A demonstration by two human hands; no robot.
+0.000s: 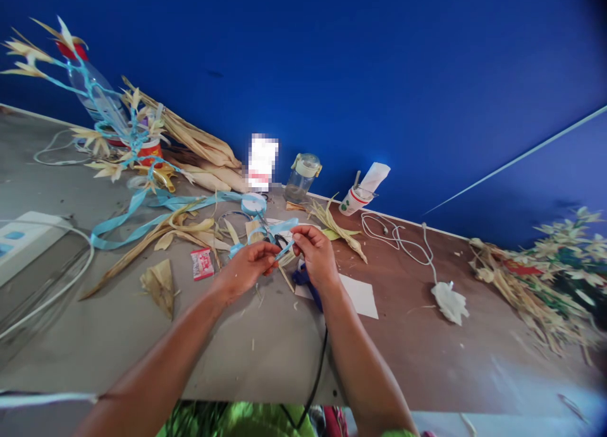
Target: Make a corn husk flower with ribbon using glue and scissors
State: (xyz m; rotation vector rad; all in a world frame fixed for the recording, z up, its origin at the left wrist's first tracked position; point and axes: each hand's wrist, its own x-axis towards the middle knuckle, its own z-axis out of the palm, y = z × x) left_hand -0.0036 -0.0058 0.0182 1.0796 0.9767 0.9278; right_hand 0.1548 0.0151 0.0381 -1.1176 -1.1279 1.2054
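A thin light-blue wrapped strip (285, 255) runs between my two hands above the table. My left hand (251, 267) pinches its lower end between closed fingers. With thumb and fingertips, my right hand (315, 250) grips the upper end. Just behind them lie scissors, partly hidden, and a loop of light-blue ribbon (288, 224). A roll of the same ribbon (253, 203) stands farther back. Beneath my right wrist is a dark-blue tool (313, 285) with a black cord, mostly covered, beside a white card (360, 296).
Dried corn husks (190, 133) and a blue-stemmed husk flower branch (135, 136) fill the left. A glass jar (302, 176), a lit screen (262, 162) and a paper cup (355, 200) line the wall. A white cable (403, 241) crosses the right; more husk flowers (535, 279) lie beyond.
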